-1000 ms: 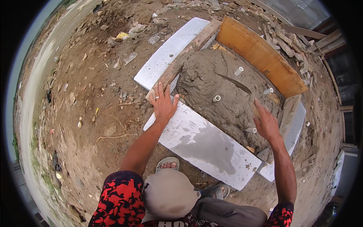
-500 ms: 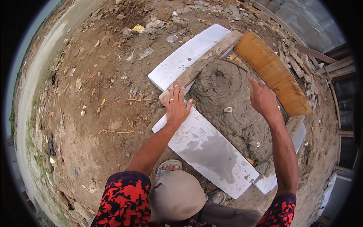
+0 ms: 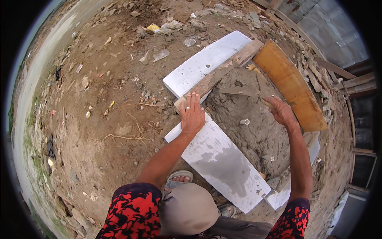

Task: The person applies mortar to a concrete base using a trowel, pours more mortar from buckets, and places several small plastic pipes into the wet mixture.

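Note:
My right hand [image 3: 282, 112] is closed round the handle of a trowel [image 3: 241, 91], whose mud-smeared blade points left over the wet grey mortar [image 3: 229, 111]. Fingers stretched out, my left hand [image 3: 193, 118] rests on the near end of a rough wooden board [image 3: 221, 73]. That board runs along the mortar's far left side, against a white foam slab [image 3: 207, 59]. A second white foam slab [image 3: 219, 159], wet-stained in its middle, borders the near left side, just below my left hand. A short white pipe [image 3: 244, 122] stands up out of the mortar.
A curved orange-brown wooden panel [image 3: 292, 85] leans at the mortar's far right. Another white pipe end [image 3: 272, 159] shows nearer me. Broken stones [image 3: 314, 75] lie beyond the panel, close to a metal sheet wall [image 3: 322, 30]. Rubble and litter dot the dirt at left.
My right hand has swung the trowel, so its blade now shows flat above the mortar, pointing left. My left hand stays by the board's end. The whole view has shifted slightly.

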The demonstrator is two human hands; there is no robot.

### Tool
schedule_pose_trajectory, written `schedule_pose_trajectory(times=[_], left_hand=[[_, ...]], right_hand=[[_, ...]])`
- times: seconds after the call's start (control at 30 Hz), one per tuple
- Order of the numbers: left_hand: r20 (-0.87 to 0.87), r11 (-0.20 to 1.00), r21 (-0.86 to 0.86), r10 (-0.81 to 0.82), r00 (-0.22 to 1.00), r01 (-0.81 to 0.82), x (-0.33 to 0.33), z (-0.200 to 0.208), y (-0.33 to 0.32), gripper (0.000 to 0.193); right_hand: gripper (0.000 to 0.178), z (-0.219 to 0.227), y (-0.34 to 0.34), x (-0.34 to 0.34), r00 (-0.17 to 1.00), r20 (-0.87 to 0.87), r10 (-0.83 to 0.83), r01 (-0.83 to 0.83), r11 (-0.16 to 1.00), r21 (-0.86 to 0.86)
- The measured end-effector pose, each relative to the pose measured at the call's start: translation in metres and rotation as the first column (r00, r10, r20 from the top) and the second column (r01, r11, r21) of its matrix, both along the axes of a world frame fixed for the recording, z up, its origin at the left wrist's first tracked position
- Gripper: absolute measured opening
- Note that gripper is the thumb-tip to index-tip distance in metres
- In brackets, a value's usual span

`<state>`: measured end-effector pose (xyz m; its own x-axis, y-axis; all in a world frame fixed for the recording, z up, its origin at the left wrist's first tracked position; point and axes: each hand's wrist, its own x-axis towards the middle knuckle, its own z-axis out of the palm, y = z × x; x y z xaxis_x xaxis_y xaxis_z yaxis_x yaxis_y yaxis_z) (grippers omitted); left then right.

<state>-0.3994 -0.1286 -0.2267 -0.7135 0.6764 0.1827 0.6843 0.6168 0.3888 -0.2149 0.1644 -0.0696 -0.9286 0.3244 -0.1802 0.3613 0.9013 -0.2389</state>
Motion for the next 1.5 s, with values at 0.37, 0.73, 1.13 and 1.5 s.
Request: schedule_pose_trajectory(times=[0.37, 0.73, 1.13, 1.5], left_hand=[[0.028, 1.000, -0.004, -0.013, 1.000, 0.014, 0.004, -0.005, 0.005, 0.059], [0.060, 0.999, 0.034, -0.040, 0.997, 0.038, 0.010, -0.006, 0.011, 0.056], [-0.035, 0.999, -0.019, -0.032, 0.999, 0.031, 0.013, 0.005, 0.043, 0.055], [-0.165, 0.997, -0.076, -0.018, 0.986, 0.005, 0.032, 0.022, 0.083, 0.054]], right_hand=[[0.053, 0.010, -0.044, -0.007, 0.997, 0.074, -0.015, -0.005, 0.962, 0.272], [0.021, 0.001, -0.079, -0.052, 0.984, 0.179, 0.012, -0.089, 0.900, 0.427], [0.037, -0.010, -0.045, -0.023, 0.965, 0.145, -0.217, 0.166, 0.939, 0.301], [0.024, 0.031, -0.007, -0.006, 0.907, 0.159, -0.389, 0.372, 0.920, 0.123]])
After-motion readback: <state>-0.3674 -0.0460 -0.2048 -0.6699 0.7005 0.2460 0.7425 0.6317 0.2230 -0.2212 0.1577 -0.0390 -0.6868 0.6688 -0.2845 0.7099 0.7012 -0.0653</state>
